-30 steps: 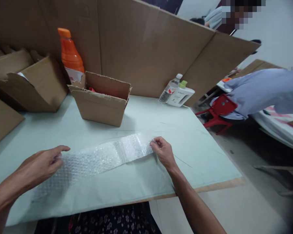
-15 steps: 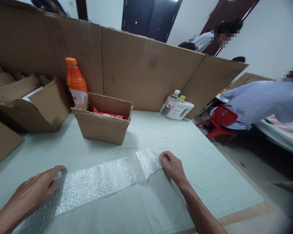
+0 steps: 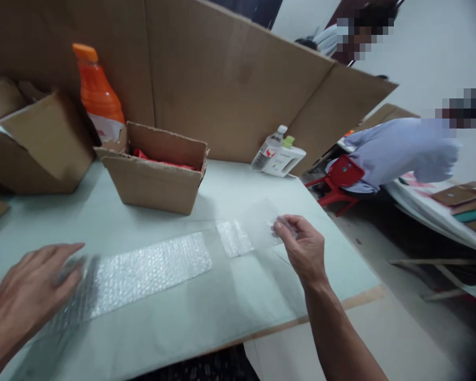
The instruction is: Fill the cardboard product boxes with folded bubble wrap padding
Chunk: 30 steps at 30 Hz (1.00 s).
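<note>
A long strip of clear bubble wrap (image 3: 154, 270) lies across the table. My left hand (image 3: 31, 288), a little blurred, is at its left end, with a crumpled bit of film between thumb and fingers. On the right, my right hand (image 3: 303, 243) pinches a clear film piece (image 3: 262, 227) just above the table. A shorter bubbled section (image 3: 235, 239) extends from that piece toward the strip. Between this section and the long strip shows a gap; I cannot tell whether thin film joins them.
Behind the strip stands an open cardboard box (image 3: 154, 185) with red packets (image 3: 162, 161). An orange bottle (image 3: 99, 98), another carton (image 3: 51, 143), a clear bottle (image 3: 266, 151) and a white jug (image 3: 285, 160) stand before a cardboard partition (image 3: 222, 79). A person (image 3: 400, 151) sits on a red chair (image 3: 343, 172).
My right hand has moved right and drawn its film piece along, and a gap now shows in the strip. My left hand still holds the left end. The camera view has shifted.
</note>
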Each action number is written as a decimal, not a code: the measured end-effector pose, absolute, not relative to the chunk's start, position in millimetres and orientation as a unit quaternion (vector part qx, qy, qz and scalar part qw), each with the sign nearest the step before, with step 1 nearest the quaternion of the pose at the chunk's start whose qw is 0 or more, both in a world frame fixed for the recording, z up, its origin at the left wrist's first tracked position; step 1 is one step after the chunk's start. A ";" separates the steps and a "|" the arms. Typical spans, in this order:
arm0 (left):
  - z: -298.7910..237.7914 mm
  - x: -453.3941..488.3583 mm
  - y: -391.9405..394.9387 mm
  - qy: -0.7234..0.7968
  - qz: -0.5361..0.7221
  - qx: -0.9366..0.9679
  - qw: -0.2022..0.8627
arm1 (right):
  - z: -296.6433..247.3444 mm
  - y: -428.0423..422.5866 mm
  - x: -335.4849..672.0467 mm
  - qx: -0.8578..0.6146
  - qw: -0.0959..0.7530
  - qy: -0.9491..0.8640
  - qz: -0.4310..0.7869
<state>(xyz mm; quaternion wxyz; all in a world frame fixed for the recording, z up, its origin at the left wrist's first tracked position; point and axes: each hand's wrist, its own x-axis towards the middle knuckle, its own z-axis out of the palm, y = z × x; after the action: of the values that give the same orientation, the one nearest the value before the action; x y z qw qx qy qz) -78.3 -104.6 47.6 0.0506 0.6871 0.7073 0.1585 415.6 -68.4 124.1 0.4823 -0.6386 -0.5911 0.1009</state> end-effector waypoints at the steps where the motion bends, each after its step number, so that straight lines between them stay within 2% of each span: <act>1: 60.5 -67.6 -109.8 0.727 0.187 0.658 0.061 | 126.1 -71.8 402.6 -0.627 0.483 -0.602 0.110; 3: 78.9 -45.3 -120.2 0.744 0.243 0.598 0.172 | 129.6 -80.0 372.6 -0.598 0.473 -0.631 0.142; 5: 87.3 -23.8 -128.6 0.709 0.290 0.555 0.325 | 132.8 -89.6 340.2 -0.554 0.451 -0.671 0.197; 7: 88.3 -5.4 -133.2 0.658 0.312 0.530 0.435 | 134.9 -98.4 311.1 -0.484 0.409 -0.721 0.281; 11: 80.8 16.9 -133.0 0.609 0.317 0.511 0.517 | 133.6 -102.9 289.4 -0.361 0.340 -0.740 0.455; 13: 74.6 20.6 -131.7 0.608 0.304 0.518 0.519 | 128.5 -96.7 300.2 -0.394 0.361 -0.709 0.460; 15: 67.5 21.5 -130.7 0.625 0.281 0.539 0.489 | 119.6 -87.2 319.2 -0.472 0.373 -0.690 0.403; 19: 58.6 25.4 -129.2 0.670 0.241 0.570 0.410 | 91.2 -71.8 353.3 -0.588 0.289 -0.695 0.296; 22: 59.3 32.9 -128.9 0.673 0.221 0.596 0.379 | 66.6 -66.1 359.5 -0.592 0.247 -0.713 0.281; 30: 61.7 45.3 -137.8 0.656 0.239 0.636 0.329 | 32.8 -41.7 332.8 -0.565 0.221 -0.768 0.203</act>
<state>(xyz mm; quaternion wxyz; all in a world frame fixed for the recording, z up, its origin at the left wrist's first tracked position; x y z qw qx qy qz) 45.3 -137.8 61.7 0.3286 0.6358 0.6561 0.2395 332.8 -41.7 32.8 0.2208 -0.5655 -0.7684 0.2026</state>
